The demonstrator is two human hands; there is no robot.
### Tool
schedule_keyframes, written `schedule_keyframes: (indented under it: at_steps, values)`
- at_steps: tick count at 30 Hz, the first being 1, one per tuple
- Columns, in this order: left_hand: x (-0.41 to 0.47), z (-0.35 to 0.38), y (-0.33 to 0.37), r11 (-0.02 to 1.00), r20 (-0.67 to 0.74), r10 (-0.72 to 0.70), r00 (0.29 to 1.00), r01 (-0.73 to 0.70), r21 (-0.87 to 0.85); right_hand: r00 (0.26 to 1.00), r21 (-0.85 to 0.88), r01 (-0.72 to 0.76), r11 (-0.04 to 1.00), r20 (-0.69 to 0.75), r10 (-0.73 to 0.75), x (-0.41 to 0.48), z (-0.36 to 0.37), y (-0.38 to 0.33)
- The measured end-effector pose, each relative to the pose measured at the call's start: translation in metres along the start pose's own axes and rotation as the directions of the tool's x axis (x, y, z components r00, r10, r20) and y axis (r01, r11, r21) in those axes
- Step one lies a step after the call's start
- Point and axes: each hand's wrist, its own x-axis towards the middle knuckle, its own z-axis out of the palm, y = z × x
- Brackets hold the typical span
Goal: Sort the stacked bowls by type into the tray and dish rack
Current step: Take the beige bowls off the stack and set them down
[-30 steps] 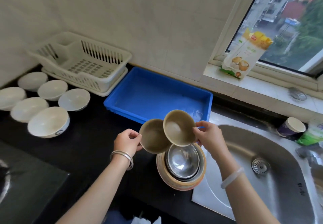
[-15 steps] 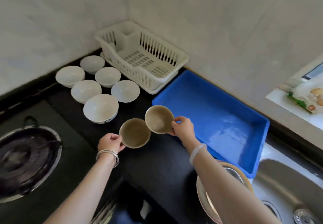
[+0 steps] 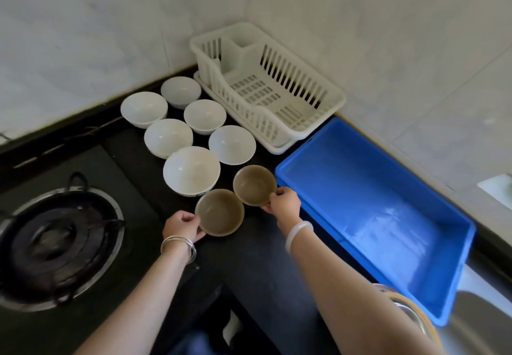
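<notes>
Head view: left hand (image 3: pixel 181 225) and right hand (image 3: pixel 284 202) each reach forward, fingers pinching one brown bowl's rim.

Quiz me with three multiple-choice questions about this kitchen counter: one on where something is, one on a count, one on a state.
1. Where is the dish rack?
A. in the sink
B. by the wall, behind the blue tray
C. on the stove

2. How many white bowls stand on the counter?
A. three
B. six
C. nine

3. What do the hands hold?
A. nothing
B. one shared bowl
C. a brown bowl each

Answers: B, the rack touches the wall; B, six are countable; C, left hand grips one brown bowl, right hand the other.
</notes>
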Motion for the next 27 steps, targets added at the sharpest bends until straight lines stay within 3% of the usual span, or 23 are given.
schedule_keyframes:
  at_steps: [13,18,23,27]
  values:
    - [-0.001,0.002,-0.001,0.999,-0.039,0.048,0.998,-0.048,0.005,0.994,0.045,-0.059,0.997,0.094,0.054,0.004,0.007,-0.002]
    - [-0.004,0.000,-0.003,0.985,-0.022,0.135,0.991,-0.132,0.115,0.983,0.018,-0.056,0.998,0.178,0.052,-0.002,0.000,0.001]
    - [-0.020,-0.005,-0.001,0.858,-0.013,0.345,0.939,-0.310,0.409,0.986,-0.125,0.077,0.989,0.156,-0.057,-0.017,-0.024,0.004]
    - [-0.049,0.004,0.001,0.770,0.012,0.470,0.883,-0.416,0.484,0.962,-0.179,0.263,0.948,0.126,-0.242,-0.043,-0.065,0.017]
